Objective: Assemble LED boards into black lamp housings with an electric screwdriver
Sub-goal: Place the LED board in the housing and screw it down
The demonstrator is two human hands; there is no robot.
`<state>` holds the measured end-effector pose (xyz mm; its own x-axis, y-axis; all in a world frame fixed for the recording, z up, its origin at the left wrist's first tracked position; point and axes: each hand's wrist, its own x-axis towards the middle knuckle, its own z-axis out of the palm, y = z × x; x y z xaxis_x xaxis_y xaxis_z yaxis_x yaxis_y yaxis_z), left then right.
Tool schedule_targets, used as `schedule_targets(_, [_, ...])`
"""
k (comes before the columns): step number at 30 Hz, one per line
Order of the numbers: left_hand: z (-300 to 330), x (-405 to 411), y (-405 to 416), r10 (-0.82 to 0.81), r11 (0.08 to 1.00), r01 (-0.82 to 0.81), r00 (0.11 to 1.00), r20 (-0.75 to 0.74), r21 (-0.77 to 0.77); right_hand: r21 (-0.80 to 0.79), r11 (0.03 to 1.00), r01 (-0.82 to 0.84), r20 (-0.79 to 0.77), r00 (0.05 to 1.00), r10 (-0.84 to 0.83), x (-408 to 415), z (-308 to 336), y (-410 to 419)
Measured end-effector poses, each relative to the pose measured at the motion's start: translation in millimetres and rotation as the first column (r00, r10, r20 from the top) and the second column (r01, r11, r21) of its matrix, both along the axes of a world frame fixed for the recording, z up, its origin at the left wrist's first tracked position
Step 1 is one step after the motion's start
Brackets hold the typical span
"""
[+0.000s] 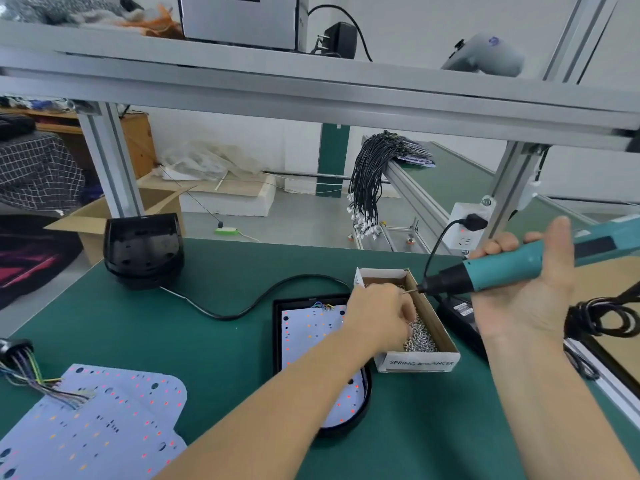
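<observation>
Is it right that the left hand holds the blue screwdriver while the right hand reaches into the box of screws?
No, the hands are swapped. In the head view the right hand holds the blue screwdriver, and the left hand reaches into the box of screws.

Two bare forearms are seen, entering from the 6 o'clock edge. No sleeves, gloves, rings or wristbands are worn on the visible parts. The left hand (379, 315) and the right hand (530, 285) are both uncovered, with short, unpainted nails on the fingers shown.
</observation>
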<state>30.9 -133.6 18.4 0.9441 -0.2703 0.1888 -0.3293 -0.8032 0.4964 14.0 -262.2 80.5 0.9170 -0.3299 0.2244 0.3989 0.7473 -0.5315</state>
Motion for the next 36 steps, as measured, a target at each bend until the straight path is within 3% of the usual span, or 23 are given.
schedule_targets(1, [4.5, -4.0, 7.7, 0.031, 0.973, -0.047, 0.997, -0.077, -0.226, 0.012, 1.0, -0.007, 0.005, 1.0, 0.007, -0.6, 1.9, -0.6])
schedule_targets(2, [10.4, -8.6, 18.3, 0.026, 0.884, -0.101, 0.985, -0.168, -0.457, 0.025, 1.0, -0.017, 0.012, 1.0, 0.017, -1.2, 3.6, -0.7])
schedule_targets(4, [21.6, -21.7, 43.3, -0.069, 0.557, -0.236, 0.943, -0.327, -0.797, 0.032, 0.998, -0.06, 0.028, 0.998, 0.06, -3.9, 6.9, 0.8])
schedule_targets(5, [25.5, -28.7, 56.1, -0.14, 0.377, -0.311, 0.912, -0.386, -0.872, 0.037, 0.995, -0.096, 0.045, 0.995, 0.094, -6.0, 7.8, 4.0])
schedule_targets(8, [28.3, -51.4, 85.7, -0.326, -0.056, -0.491, 0.832, -0.449, -0.869, 0.025, 0.978, -0.208, 0.11, 0.973, 0.204, -13.5, 10.7, 22.3])
schedule_targets(10, [25.5, -66.7, 96.8, -0.378, -0.235, -0.541, 0.816, -0.437, -0.808, 0.007, 0.968, -0.25, 0.144, 0.959, 0.246, -18.8, 12.2, 38.9])
schedule_targets(12, [21.2, -79.3, 104.5, -0.391, -0.349, -0.551, 0.821, -0.417, -0.758, -0.002, 0.958, -0.285, 0.165, 0.945, 0.282, -24.1, 12.3, 56.2])
schedule_targets(15, [15.4, -90.8, 110.4, -0.388, -0.43, -0.551, 0.828, -0.405, -0.716, -0.026, 0.946, -0.323, 0.173, 0.931, 0.322, -31.6, 9.6, 77.7])
schedule_targets(22, [11.7, -100.7, 111.3, -0.375, -0.521, -0.538, 0.842, -0.389, -0.662, -0.064, 0.928, -0.367, 0.165, 0.913, 0.373, -37.8, 7.4, 99.3])
schedule_targets(36, [13.1, -102.6, 103.2, -0.402, -0.582, -0.537, 0.843, -0.357, -0.611, -0.045, 0.927, -0.373, 0.15, 0.915, 0.375, -33.9, 6.0, 96.5])
